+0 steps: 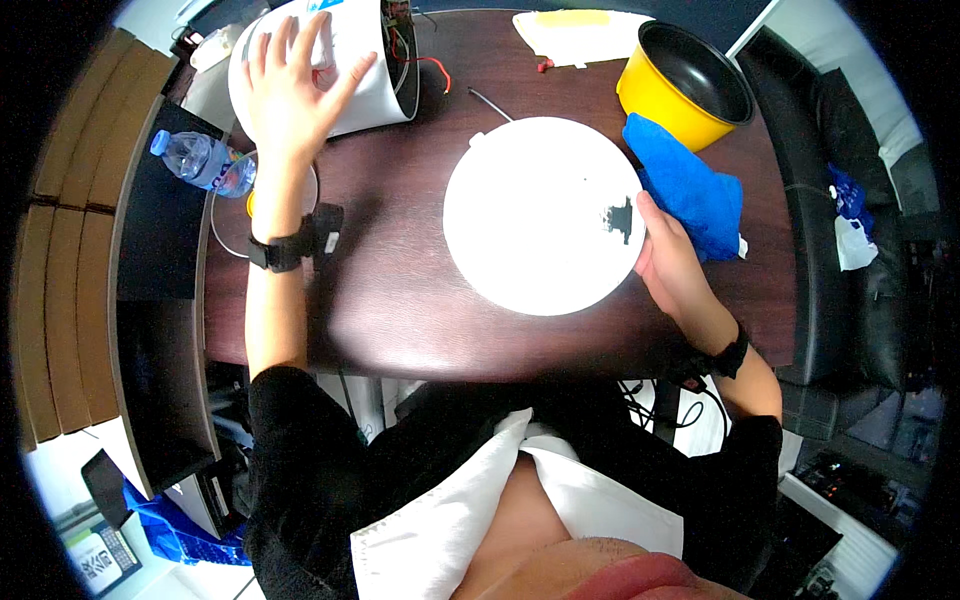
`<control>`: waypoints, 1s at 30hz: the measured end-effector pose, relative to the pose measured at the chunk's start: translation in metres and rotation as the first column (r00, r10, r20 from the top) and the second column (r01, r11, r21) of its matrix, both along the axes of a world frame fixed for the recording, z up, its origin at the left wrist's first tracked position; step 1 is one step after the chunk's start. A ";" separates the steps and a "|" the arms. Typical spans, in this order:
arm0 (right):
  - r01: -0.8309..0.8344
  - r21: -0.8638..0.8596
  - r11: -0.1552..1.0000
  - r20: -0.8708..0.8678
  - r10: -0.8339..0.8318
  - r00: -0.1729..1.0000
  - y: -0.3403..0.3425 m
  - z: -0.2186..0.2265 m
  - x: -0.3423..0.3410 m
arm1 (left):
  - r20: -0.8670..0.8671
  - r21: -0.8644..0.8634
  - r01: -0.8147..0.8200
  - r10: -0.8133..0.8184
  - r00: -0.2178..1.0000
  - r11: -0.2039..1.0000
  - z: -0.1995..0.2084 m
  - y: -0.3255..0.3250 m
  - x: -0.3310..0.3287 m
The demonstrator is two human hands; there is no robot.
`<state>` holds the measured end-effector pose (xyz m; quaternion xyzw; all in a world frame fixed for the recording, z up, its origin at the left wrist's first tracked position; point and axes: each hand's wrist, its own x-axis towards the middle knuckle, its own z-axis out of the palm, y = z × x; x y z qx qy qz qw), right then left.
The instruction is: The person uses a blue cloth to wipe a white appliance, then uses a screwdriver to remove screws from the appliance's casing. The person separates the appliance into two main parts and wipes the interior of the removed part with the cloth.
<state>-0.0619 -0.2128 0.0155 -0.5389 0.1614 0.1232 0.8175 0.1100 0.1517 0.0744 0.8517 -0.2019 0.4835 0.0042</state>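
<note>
My left hand (292, 95) lies with fingers spread on a white appliance housing (355, 105), which rests on its side at the far left of the table. Loose wires (436, 68) come out of the housing's open end. A white round cover (530, 225) with a dark patch near its right edge is at the middle of the table. My right hand (672, 250) grips that edge, with the thumb at the rim and the other fingers partly hidden. Just right of the cover is a crumpled blue cloth (700, 195).
A yellow pot (655, 100) with a black inside stands at the far right. Behind the cover lies a white and yellow sheet (580, 35). A water bottle (205, 163) and a clear round lid (225, 235) sit at the left. Cardboard boxes (65, 250) are stacked beyond the table's left side.
</note>
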 end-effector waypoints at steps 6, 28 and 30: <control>-0.222 -0.500 0.837 -0.068 0.218 0.974 -0.017 -0.024 0.001 | -0.027 -0.040 -0.070 0.069 0.997 0.997 -0.014 -0.017 -0.005; 0.447 -0.894 -0.004 0.348 0.622 0.702 -0.058 0.019 0.068 | -0.232 -0.058 0.031 -0.043 0.972 0.998 -0.010 -0.033 -0.054; 0.440 -0.879 -0.182 0.248 0.614 0.749 -0.051 0.016 0.073 | -0.271 -0.072 0.040 -0.058 0.961 0.997 -0.010 -0.040 -0.064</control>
